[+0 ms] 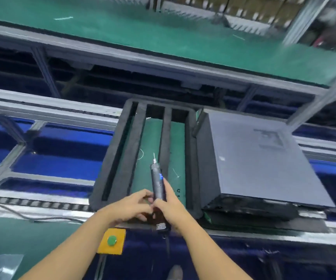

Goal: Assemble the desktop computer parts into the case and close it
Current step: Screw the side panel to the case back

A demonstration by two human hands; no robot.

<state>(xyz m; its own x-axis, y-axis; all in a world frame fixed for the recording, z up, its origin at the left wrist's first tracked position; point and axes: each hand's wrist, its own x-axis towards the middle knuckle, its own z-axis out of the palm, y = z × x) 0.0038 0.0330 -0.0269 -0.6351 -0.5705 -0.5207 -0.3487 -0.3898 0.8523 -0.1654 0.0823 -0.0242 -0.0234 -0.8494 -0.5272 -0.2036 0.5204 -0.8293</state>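
Hands [170,209] w/ screwdriver [157,183]; case [254,158] to R

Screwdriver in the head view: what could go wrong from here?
1. The electric screwdriver, gripped by the right hand with the left hand at its body, aims its bare bit over the foam tray; a slip could gouge the foam.
2. Its cord hangs beside the green button and might snag.

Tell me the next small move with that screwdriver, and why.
Probably swing the screwdriver right to the computer case. Both the left hand and right hand hold it over the foam tray, tip pointing away, while the case lies beside it with its panel on, likely awaiting screws.
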